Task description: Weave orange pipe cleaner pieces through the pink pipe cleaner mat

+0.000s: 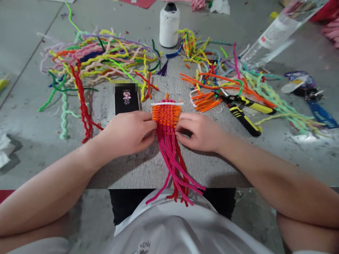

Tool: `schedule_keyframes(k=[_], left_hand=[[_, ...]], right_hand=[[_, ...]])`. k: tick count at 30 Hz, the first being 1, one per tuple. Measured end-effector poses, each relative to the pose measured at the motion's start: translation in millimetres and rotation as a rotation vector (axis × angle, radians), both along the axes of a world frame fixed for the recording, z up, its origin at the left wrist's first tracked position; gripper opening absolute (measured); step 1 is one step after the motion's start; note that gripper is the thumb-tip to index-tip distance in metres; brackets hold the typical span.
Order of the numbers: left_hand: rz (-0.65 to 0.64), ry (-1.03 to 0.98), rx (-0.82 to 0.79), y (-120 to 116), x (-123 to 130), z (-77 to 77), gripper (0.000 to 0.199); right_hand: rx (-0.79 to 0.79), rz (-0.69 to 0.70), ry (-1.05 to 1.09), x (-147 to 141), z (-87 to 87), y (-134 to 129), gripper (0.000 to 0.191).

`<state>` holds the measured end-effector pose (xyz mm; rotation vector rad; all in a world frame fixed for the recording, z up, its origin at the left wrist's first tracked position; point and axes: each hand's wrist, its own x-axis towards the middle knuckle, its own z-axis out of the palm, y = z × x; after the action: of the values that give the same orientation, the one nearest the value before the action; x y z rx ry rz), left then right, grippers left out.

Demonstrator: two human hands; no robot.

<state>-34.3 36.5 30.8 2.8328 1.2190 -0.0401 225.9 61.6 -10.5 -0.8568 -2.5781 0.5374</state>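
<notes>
A small woven mat of pipe cleaners point(166, 115), orange strips crossing pink and red ones, lies on the table in front of me. Across its top runs a thin white strip point(167, 103). Loose pink and red ends point(172, 158) trail down over the table's front edge. My left hand point(134, 131) pinches the mat's left edge with thumb and forefinger. On the opposite edge, my right hand point(197, 130) has its fingers closed in a similar pinch. Fingertips partly cover both sides of the weave.
A phone point(127, 102) lies beyond my left hand, below a heap of colourful pipe cleaners point(106, 58). Cutting pliers point(245, 107) and short orange pieces point(208, 102) are at the right. Farther back stand a white bottle point(170, 30) and a tilted clear plastic container point(275, 37).
</notes>
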Motion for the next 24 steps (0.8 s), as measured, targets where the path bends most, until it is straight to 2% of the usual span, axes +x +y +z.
schedule_keyframes(k=[4, 12, 18, 24], left_hand=[[-0.046, -0.125, 0.105, -11, 11, -3.4, 0.033], [-0.148, -0.024, 0.216, -54, 32, -20.7, 0.042], [-0.171, -0.019, 0.165, -55, 32, -30.1, 0.046], [-0.175, -0.023, 0.065, -54, 31, -32.1, 0.052]], right_hand=[[-0.003, -0.069, 0.100, 0, 0.6, 9, 0.009], [0.091, -0.024, -0.035, -6, -1.7, 11, 0.015], [0.102, -0.088, -0.152, -11, 1.1, 6, 0.021], [0.120, -0.182, -0.300, -15, 4.7, 5, 0.023]])
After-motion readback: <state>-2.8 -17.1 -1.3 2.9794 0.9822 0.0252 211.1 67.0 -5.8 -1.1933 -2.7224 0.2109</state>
